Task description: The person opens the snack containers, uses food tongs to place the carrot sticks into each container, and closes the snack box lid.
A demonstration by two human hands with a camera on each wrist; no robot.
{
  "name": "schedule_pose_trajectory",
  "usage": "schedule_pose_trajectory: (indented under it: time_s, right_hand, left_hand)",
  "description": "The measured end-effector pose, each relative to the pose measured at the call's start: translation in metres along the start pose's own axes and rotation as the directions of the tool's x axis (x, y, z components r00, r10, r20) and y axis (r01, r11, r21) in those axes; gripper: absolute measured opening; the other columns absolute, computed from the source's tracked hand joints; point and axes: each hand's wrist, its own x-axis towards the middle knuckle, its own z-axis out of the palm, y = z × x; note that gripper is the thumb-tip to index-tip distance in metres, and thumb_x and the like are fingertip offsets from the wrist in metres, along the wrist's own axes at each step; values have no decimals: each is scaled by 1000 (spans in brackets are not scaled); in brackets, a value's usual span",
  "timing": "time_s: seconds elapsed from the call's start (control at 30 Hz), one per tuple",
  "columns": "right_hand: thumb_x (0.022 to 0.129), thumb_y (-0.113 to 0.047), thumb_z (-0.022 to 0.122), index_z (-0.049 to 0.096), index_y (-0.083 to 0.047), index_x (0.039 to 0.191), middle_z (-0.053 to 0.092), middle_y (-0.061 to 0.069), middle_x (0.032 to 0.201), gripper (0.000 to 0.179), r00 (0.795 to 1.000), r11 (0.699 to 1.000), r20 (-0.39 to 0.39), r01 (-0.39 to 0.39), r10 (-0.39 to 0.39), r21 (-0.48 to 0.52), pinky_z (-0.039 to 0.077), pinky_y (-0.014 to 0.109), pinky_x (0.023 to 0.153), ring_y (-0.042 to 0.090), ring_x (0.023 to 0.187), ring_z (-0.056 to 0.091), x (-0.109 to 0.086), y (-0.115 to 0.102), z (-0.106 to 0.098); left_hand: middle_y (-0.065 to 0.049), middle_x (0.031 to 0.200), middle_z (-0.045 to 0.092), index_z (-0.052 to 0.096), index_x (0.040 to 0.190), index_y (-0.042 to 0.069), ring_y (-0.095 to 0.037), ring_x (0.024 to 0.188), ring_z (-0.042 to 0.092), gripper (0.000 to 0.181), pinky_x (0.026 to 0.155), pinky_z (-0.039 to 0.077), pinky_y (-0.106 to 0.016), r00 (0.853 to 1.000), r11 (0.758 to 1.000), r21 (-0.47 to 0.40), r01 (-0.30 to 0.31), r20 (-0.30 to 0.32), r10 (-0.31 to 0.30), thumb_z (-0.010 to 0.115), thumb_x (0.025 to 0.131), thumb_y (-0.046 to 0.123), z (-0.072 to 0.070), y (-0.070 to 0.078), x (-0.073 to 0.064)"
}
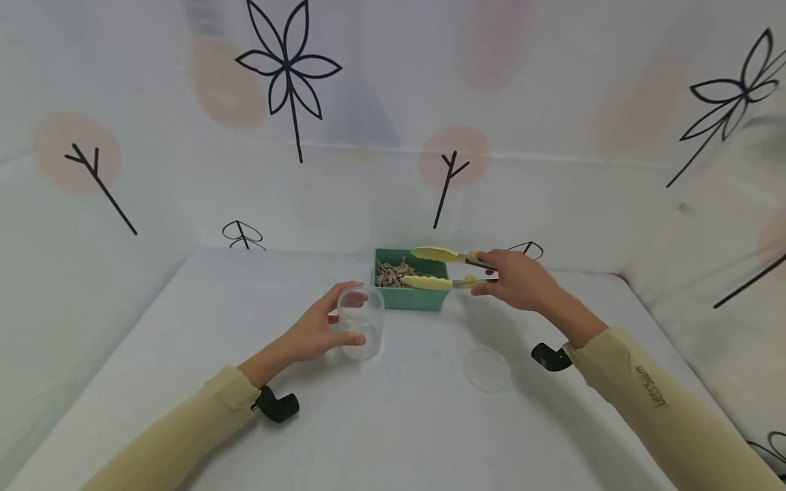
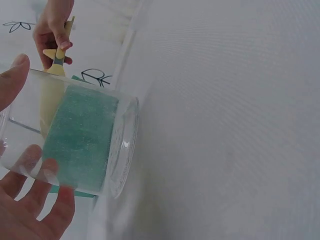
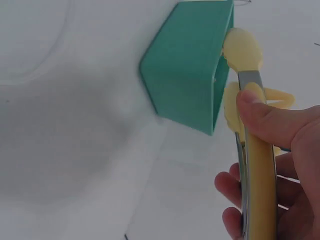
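My left hand (image 1: 312,332) grips a clear plastic jar (image 1: 371,317) from its left side, thumb at the front and fingers round the back. Through its wall in the left wrist view, a green box (image 2: 80,135) shows. My right hand (image 1: 520,279) holds a pair of tongs (image 1: 430,282) with yellow tips and metal arms. Their tips stand apart over the green box (image 1: 413,299), which contains many small brownish pieces (image 1: 393,274). In the right wrist view, my thumb lies along one arm of the tongs (image 3: 261,165), with the tips at the box's rim.
A round clear lid (image 1: 486,370) lies flat on the white table (image 1: 405,436), right of the jar. Behind the table hangs a pale cloth (image 1: 368,198) with drawn flowers and twigs. Each sleeve end carries a black device (image 1: 279,405).
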Motion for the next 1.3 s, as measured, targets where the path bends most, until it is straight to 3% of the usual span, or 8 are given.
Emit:
schedule_pose_trajectory:
  time_s: [0.37,0.6,0.93,1.13,1.3]
  right_hand:
    - [87,-37,78,53,-7,144,68,17,119,69,995,999,88,-39,38,5,54,43,78,30,102,64,26,-11,11]
    - [87,-32,79,58,-5,140,72,15,107,63,998,997,33,-50,48,64,49,32,62,21,82,63,21,-10,17]
    - [87,-29,79,61,-5,136,73,10,100,57,998,997,-7,-59,59,40,45,30,59,19,72,55,17,-5,19]
    - [87,-28,80,62,-4,135,74,10,98,57,998,997,-17,-60,61,52,45,29,59,18,71,55,14,1,18]
    - [86,-26,80,63,-3,133,74,12,99,56,996,995,-61,-61,66,77,44,29,56,17,69,55,12,2,14]
  left_hand:
    - [-15,142,53,40,147,21,-35,127,47,83,100,45,-57,999,999,14,37,-40,-36,87,79,14,1,-7,9]
    - [-13,142,53,37,149,17,-34,126,48,85,100,43,-61,998,999,24,32,-59,-30,86,80,14,-1,-7,18]
    - [-17,150,41,33,153,17,-33,132,43,89,107,38,-57,994,996,30,83,-74,-81,85,81,16,-2,-9,21]
    - [-17,153,38,29,155,18,-33,135,42,98,107,37,-57,996,997,43,71,-47,-69,88,78,16,-6,-5,22]
    - [-13,151,38,34,154,18,-36,132,42,96,105,40,-55,997,995,74,65,-37,-63,90,75,18,-9,-3,20]
